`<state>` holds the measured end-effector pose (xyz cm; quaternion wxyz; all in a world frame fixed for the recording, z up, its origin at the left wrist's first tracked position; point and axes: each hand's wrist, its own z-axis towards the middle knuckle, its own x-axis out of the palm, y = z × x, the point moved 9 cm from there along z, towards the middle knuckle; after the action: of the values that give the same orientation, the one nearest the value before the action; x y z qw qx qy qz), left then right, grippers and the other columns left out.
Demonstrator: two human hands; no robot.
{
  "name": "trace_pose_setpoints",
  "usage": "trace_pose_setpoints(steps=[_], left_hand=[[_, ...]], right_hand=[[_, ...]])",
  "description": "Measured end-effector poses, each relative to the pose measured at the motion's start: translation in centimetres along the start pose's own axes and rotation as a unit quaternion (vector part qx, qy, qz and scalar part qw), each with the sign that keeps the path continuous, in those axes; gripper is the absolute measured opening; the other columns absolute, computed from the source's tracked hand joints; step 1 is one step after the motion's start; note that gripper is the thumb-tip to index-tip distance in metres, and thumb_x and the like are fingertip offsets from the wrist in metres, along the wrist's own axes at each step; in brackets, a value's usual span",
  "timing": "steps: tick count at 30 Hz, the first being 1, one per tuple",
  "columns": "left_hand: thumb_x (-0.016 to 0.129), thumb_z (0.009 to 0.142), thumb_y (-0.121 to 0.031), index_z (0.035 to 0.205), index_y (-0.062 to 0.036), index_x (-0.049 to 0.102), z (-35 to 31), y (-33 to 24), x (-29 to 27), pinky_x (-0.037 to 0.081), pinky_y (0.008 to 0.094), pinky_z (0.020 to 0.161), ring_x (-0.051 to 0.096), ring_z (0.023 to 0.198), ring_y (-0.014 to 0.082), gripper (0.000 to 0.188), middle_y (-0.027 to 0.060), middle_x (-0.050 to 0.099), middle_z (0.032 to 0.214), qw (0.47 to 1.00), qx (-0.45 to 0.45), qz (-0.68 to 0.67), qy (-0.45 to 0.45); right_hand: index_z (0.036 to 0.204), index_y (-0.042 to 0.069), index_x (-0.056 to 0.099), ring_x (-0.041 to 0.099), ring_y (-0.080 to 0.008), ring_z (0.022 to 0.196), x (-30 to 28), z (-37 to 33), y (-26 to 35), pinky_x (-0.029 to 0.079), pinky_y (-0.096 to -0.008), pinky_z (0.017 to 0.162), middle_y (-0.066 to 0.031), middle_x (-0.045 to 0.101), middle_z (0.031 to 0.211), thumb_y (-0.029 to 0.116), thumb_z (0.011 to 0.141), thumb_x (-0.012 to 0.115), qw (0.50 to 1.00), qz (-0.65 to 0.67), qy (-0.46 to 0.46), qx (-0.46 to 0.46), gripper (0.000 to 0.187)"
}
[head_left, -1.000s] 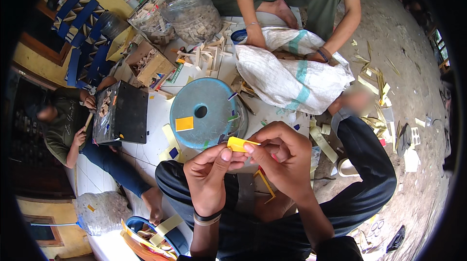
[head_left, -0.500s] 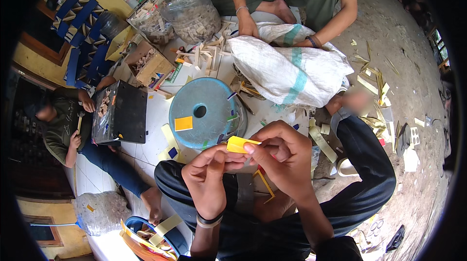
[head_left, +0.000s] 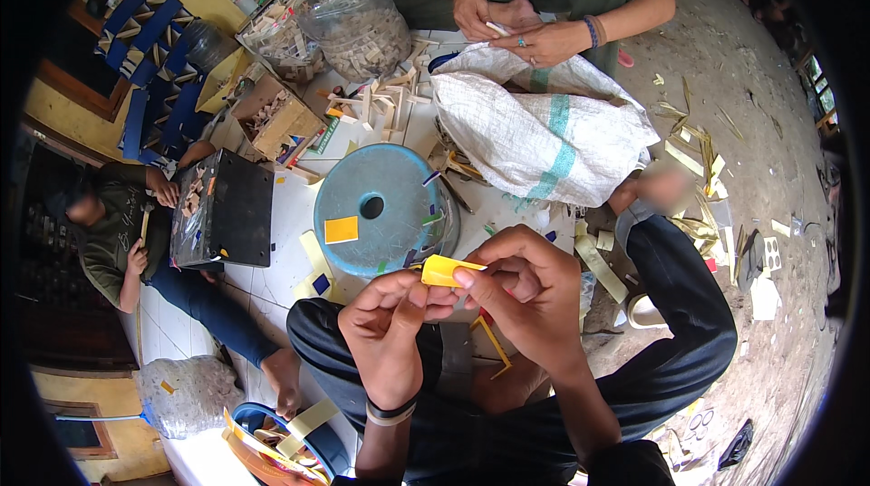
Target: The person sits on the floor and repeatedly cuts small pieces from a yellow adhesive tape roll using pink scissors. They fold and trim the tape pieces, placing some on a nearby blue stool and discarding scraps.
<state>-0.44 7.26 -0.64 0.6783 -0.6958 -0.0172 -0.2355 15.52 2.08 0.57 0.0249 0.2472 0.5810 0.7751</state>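
Observation:
A small bright yellow piece of card or sheet [head_left: 440, 271], bent into a curve, is held up over my lap. My right hand [head_left: 535, 296] pinches it between thumb and fingers, with the thumb lying on its face. At the piece's lower left edge are the fingertips and thumb of my left hand [head_left: 385, 332], closed in a pinch. The fingers behind the piece are partly hidden. Just beyond my hands stands a round blue-grey stool [head_left: 399, 182] with a hole in its top. A flat yellow-orange square [head_left: 342, 230] lies on it.
Across from me, a co-worker's hands [head_left: 535, 40] hold a small pale stick above a white woven sack [head_left: 526, 142]. At left, another person holds a hammer [head_left: 145, 223] beside a black box [head_left: 245, 210]. A blue basin [head_left: 331, 445] of strips stands lower left. Wooden pieces [head_left: 390, 110] lie beyond the stool.
The co-worker's hands have come up out of the sack and together hold a small stick. The yellow piece looks slightly more curved, and my left thumb has shifted a little toward it.

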Motion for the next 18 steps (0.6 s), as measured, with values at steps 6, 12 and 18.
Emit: trace_pose_setpoints(steps=[6,12,18], left_hand=[[0.064,0.099,-0.003,0.111,0.0076,0.064,-0.13,0.05,-0.11,0.063,0.0347,0.075,0.076,0.082,0.0256,0.016,0.0186,0.075,0.094,1.000,0.003,-0.002,-0.001],[0.061,0.099,-0.001,0.110,0.0082,0.064,-0.24,0.08,-0.33,0.064,0.0352,0.075,0.076,0.082,0.0263,0.015,0.0170,0.074,0.093,1.000,0.008,0.009,-0.009],[0.063,0.099,-0.005,0.110,0.0074,0.065,-0.46,0.20,-0.57,0.063,0.0345,0.073,0.076,0.081,0.0257,0.016,0.0163,0.074,0.093,1.000,0.004,0.022,-0.012]], right_hand=[[0.100,-0.006,0.060,0.071,-0.0152,0.088,0.04,-0.04,-0.04,0.062,-0.0255,0.070,-0.0113,0.066,0.096,-0.007,0.092,0.070,1.000,-0.003,0.002,0.003,0.013],[0.100,-0.006,0.060,0.071,-0.0147,0.087,0.14,-0.09,-0.17,0.062,-0.0252,0.070,-0.0114,0.066,0.095,-0.007,0.092,0.070,1.000,-0.002,0.005,0.011,0.013],[0.101,-0.006,0.060,0.071,-0.0149,0.087,0.23,-0.03,-0.48,0.062,-0.0257,0.070,-0.0119,0.067,0.097,-0.006,0.093,0.069,1.000,0.009,0.011,0.016,0.012]])
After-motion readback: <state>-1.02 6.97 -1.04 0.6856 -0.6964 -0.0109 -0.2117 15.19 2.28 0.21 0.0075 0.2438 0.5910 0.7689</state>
